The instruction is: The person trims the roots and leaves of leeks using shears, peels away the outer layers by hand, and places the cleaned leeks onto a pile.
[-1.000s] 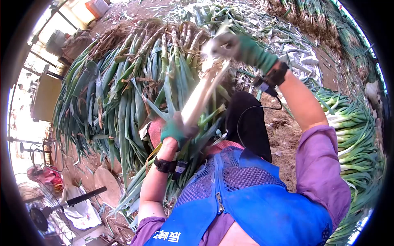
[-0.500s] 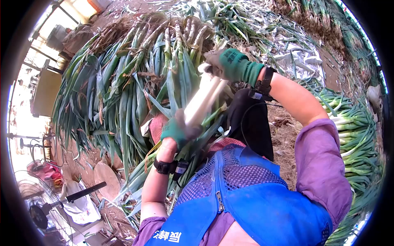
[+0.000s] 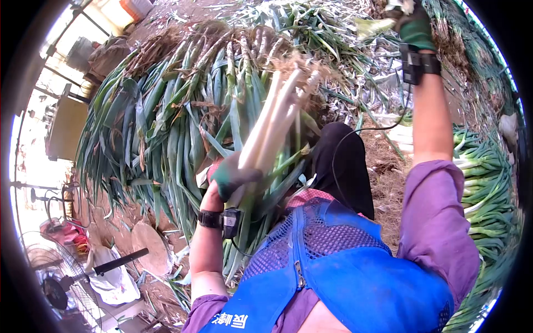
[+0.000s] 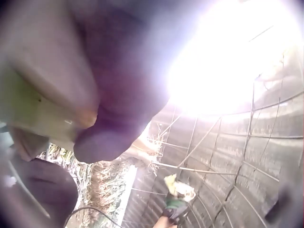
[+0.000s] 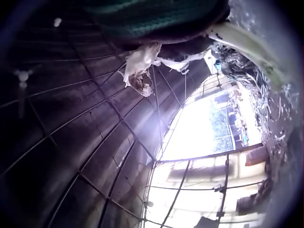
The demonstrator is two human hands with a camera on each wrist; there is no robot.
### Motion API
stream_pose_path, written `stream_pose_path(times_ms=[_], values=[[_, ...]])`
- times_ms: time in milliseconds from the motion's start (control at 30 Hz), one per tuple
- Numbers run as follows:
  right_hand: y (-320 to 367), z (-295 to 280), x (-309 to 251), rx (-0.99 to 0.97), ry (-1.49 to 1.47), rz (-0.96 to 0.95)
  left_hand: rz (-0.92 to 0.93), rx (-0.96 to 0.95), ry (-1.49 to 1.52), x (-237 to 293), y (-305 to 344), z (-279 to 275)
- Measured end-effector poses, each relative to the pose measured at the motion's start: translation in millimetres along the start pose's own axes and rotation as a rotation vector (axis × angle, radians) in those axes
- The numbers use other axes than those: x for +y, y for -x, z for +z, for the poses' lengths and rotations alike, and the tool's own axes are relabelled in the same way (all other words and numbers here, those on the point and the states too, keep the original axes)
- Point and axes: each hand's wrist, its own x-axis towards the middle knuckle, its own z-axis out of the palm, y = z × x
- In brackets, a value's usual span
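Gloved in green and dark grey, the left hand [image 3: 233, 176] grips a few leeks [image 3: 272, 125] by their pale stalks, roots upward. In the left wrist view, dark fingers [image 4: 107, 137] curl over a pale green stalk [image 4: 42, 111]. The right hand [image 3: 415, 25], away at the upper right, holds pale peeled leaf scraps [image 3: 377, 26]. Whitish, torn scraps [image 5: 141, 66] hang below the green glove [image 5: 156, 21] in the right wrist view.
A big heap of untrimmed leeks [image 3: 166, 122] lies at the left. Cleaned leeks [image 3: 483, 188] are stacked at the right, beside loose roots [image 3: 388, 194]. A fan [image 3: 58, 288] stands lower left; leaf litter [image 3: 333, 33] covers the ground at the top.
The right hand has left the tops of the held leeks and swung out to the upper right with scraps in it. The left hand keeps its hold and has shifted slightly left.
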Motion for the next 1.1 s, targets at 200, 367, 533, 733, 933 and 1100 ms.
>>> stream_pose_path(times_ms=[200, 367, 533, 733, 933, 1100], values=[[84, -19, -46, -0.755, -1.111, 0.894, 0.009, 0.007, 0.237, 18, 6, -6], [227, 36, -164, -1.35, -1.483, 0.772, 0.045, 0.058, 0.275, 16, 5, -1], [285, 100, -233, -1.366, -1.224, 0.31, 0.253, 0.144, 0.221, 3, -13, -21], [299, 110, -246, -0.603, -0.951, -0.371, 0.243, 0.229, 0.237, 31, -3, -19], [262, 79, -242, -0.82, -1.13, 0.121, 0.103, 0.07, 0.11, 42, 12, -6], [230, 46, -248, -1.111, -1.674, 1.024, 0.101, 0.097, 0.018, 36, 13, -14]])
